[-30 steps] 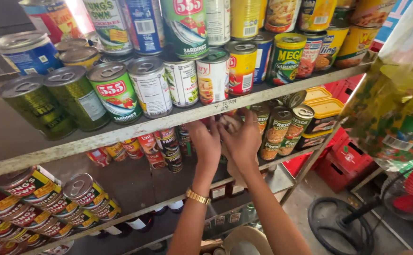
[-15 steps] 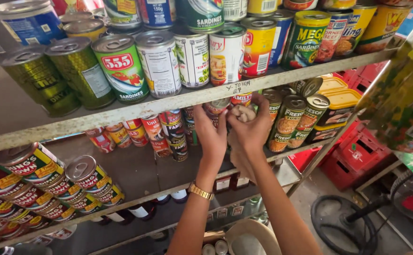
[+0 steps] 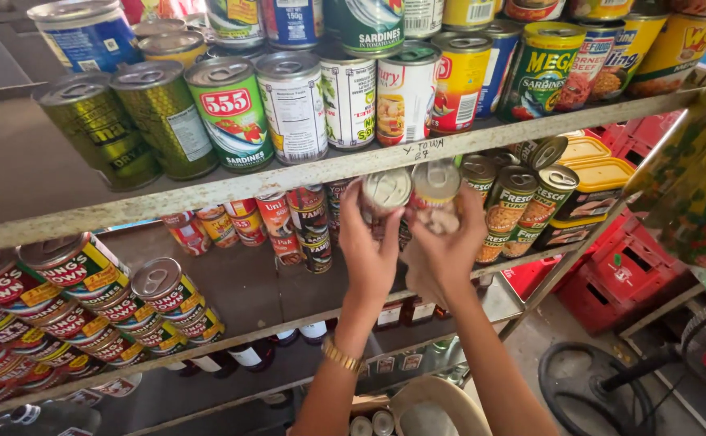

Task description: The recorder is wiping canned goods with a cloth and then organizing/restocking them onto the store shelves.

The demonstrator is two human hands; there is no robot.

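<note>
My left hand (image 3: 369,250) grips a small tin can (image 3: 385,191) with a silver pull-tab lid, held up just under the upper shelf's front edge (image 3: 304,173). A gold bracelet (image 3: 340,355) sits on that wrist. My right hand (image 3: 442,250) grips a second tin can (image 3: 435,186) right beside the first, along with what looks like a pale cloth (image 3: 418,274) bunched in the palm. Both cans are tilted with their lids toward me, in front of the middle shelf (image 3: 232,282).
The upper shelf carries several upright cans, green, red and yellow (image 3: 232,113). On the middle shelf lie red cans at left (image 3: 86,282) and green cans at right (image 3: 523,210). Red crates (image 3: 619,274) and a black fan base (image 3: 595,387) sit on the floor at right.
Both hands have drawn back from deep in the middle shelf toward me, each now holding a can with its lid showing. The camera has dipped lower.
</note>
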